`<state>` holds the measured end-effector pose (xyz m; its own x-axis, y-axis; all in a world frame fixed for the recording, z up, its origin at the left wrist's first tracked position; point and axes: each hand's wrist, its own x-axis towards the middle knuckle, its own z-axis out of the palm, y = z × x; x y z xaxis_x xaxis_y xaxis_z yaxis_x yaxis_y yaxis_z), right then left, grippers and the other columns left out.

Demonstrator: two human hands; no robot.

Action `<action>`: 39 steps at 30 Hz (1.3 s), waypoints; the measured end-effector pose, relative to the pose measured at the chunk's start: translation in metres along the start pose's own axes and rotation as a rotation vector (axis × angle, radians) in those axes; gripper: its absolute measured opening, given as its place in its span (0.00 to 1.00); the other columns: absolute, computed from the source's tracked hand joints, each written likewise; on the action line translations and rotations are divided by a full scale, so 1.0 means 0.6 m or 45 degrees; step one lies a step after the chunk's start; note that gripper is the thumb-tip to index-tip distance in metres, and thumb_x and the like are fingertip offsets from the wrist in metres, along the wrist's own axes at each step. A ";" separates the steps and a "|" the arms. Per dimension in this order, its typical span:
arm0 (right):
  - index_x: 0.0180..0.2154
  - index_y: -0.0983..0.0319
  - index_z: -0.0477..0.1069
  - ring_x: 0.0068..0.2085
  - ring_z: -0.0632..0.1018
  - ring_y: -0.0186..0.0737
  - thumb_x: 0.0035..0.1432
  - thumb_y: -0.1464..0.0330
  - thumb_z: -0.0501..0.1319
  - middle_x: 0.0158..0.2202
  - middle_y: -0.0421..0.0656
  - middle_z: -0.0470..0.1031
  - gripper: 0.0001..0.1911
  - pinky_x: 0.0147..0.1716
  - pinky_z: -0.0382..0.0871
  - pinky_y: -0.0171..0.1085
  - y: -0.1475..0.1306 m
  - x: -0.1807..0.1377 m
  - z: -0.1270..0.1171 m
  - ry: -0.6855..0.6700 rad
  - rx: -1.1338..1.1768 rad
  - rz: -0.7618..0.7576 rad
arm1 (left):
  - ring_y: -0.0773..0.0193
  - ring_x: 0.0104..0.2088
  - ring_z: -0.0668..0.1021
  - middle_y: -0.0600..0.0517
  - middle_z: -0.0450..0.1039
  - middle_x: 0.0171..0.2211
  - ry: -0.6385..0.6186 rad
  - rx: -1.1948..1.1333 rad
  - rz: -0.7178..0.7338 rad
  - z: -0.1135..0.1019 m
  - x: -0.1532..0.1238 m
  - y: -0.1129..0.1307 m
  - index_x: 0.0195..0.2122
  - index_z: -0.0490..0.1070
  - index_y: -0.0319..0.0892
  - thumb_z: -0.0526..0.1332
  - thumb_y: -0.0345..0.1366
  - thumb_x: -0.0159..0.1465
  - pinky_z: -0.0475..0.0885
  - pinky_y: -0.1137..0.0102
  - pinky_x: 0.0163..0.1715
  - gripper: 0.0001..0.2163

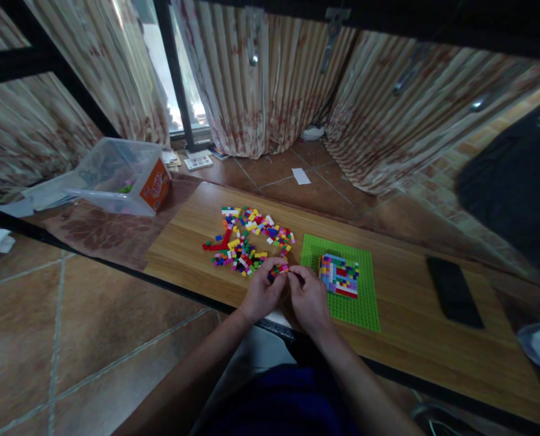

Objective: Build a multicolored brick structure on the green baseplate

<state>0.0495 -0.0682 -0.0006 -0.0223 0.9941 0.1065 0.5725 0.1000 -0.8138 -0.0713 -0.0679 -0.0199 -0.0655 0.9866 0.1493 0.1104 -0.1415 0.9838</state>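
My left hand is closed, thumb and fingers around a few small toy bricks in pink, red and dark colours. Close beside it, my right hand pinches with its fingertips at the edge of these bricks; what lies in that pinch is too small to make out. Just beyond my hands spreads a loose pile of mixed toy bricks. To the right, a green baseplate carries a low, many-coloured block of joined bricks.
The wooden board lies on a long low table. On its right end is a black phone. A clear plastic box with an orange label stands at the far left. Patterned curtains hang behind, near a dark frame.
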 end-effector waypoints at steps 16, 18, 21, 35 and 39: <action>0.38 0.61 0.76 0.37 0.77 0.44 0.63 0.61 0.53 0.37 0.48 0.77 0.16 0.39 0.70 0.43 0.078 0.028 -0.176 0.201 -0.539 -0.218 | 0.70 0.24 0.64 0.58 0.64 0.25 -0.005 -0.061 -0.153 0.002 0.002 0.004 0.41 0.70 0.42 0.57 0.35 0.62 0.61 0.74 0.25 0.07; 0.37 0.61 0.76 0.37 0.76 0.45 0.64 0.61 0.51 0.36 0.48 0.77 0.17 0.40 0.70 0.44 0.094 0.035 -0.187 0.180 -0.626 -0.267 | 0.70 0.24 0.64 0.58 0.64 0.25 -0.007 -0.051 -0.138 0.002 0.002 0.005 0.40 0.70 0.42 0.57 0.34 0.61 0.60 0.74 0.25 0.07; 0.36 0.61 0.76 0.37 0.75 0.44 0.64 0.61 0.50 0.35 0.49 0.76 0.18 0.40 0.70 0.43 0.108 0.043 -0.188 0.124 -0.724 -0.334 | 0.70 0.24 0.64 0.57 0.65 0.25 -0.020 -0.015 -0.127 0.002 0.001 0.005 0.40 0.70 0.42 0.57 0.34 0.61 0.61 0.74 0.26 0.07; 0.32 0.61 0.76 0.28 0.75 0.40 0.55 0.64 0.54 0.31 0.46 0.77 0.13 0.31 0.66 0.40 0.098 0.061 -0.175 0.188 -0.785 -0.071 | 0.70 0.23 0.64 0.57 0.65 0.25 -0.066 0.016 -0.087 0.001 0.001 0.000 0.41 0.71 0.42 0.57 0.34 0.62 0.62 0.74 0.26 0.08; 0.30 0.61 0.75 0.27 0.74 0.40 0.56 0.61 0.55 0.29 0.46 0.76 0.14 0.29 0.66 0.39 0.100 0.058 -0.174 0.235 -0.714 -0.047 | 0.70 0.23 0.63 0.57 0.65 0.25 -0.068 0.015 -0.087 0.001 0.001 0.001 0.41 0.71 0.41 0.57 0.34 0.62 0.61 0.74 0.25 0.08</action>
<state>0.1683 -0.0319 0.0140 0.0639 0.9614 0.2677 0.9211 0.0464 -0.3865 -0.0706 -0.0672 -0.0196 -0.0206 0.9969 0.0764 0.1191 -0.0734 0.9902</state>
